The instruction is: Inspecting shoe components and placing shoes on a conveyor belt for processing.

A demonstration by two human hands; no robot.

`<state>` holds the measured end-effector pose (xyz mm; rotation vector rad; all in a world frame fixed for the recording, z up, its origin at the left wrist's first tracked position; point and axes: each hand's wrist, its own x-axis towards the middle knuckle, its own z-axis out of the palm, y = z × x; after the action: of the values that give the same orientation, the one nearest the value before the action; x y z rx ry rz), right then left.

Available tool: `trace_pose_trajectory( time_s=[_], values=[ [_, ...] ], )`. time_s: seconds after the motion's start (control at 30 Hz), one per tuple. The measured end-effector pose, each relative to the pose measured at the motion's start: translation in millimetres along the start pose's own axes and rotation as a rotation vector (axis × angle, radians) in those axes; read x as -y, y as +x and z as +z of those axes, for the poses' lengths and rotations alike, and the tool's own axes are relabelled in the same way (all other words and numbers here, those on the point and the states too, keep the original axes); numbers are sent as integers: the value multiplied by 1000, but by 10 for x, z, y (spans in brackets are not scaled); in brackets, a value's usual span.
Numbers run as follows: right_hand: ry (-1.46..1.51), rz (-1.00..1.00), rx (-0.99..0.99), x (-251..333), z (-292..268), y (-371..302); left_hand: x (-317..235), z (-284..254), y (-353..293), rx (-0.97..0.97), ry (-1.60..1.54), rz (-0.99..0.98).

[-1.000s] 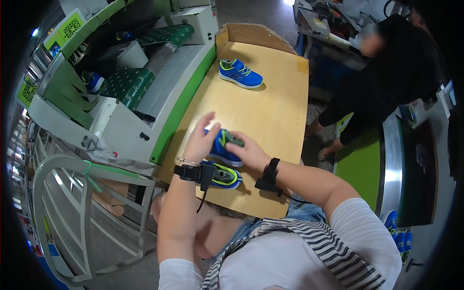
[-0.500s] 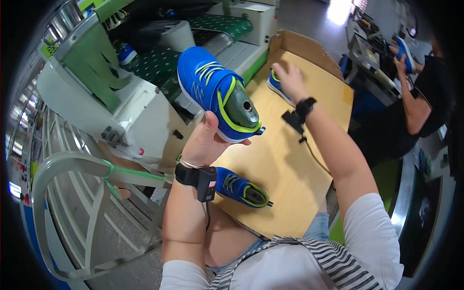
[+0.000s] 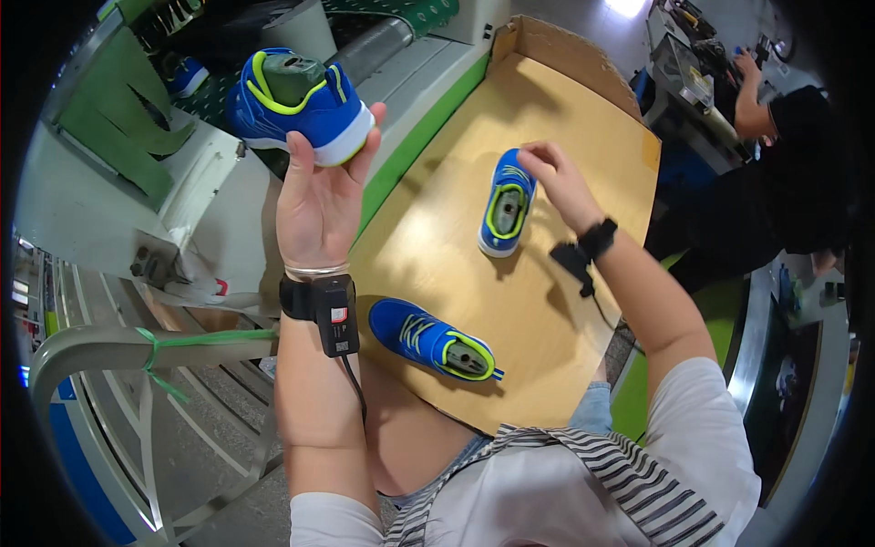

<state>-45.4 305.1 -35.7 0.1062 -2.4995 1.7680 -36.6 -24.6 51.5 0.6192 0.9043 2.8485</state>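
Observation:
My left hand is raised at the left with its thumb and fingers round the sole of a blue sneaker. The sneaker has yellow-green lining, a white sole and a dark green shoe last inside it; its heel faces me. On the wooden board, my right hand grips the toe of a second blue sneaker, which also has a last in it. Some of these fingertips are hidden behind the hand. A third blue sneaker lies on the board closer to me, its toe pointing left, with no hand on it.
The light wooden board has a cardboard wall at its far end. Left of it stands a machine with a green perforated belt, carrying another sneaker. A metal rail is at lower left. A co-worker is at right.
My left hand has moved left and turned its sneaker heel toward me. My right hand has brought the second sneaker nearer and swung it round. The co-worker's sneaker is no longer visible.

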Motion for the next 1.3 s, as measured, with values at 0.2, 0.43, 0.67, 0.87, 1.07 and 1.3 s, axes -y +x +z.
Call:
trace_pose_trajectory(
  time_s=[0.2,0.43,0.67,0.87,1.07,1.3],
  values=[
    [-158,-56,-140,-260,737,-775,38,63,31,-78,232,-84],
    [248,4,-202,-16,428,-417,-82,17,-20,-139,179,7],
    [343,-469,-55,1405,-33,763,-26,-32,-14,-162,110,10],
    [-489,-372,-259,1481,429,2473,38,-16,11,-69,103,-68],
    [-586,-377,-184,997,1396,1253,63,-257,-156,-66,127,-153],
    [-814,-106,691,-164,546,-1682,137,-366,-207,27,175,-287]
  ],
)
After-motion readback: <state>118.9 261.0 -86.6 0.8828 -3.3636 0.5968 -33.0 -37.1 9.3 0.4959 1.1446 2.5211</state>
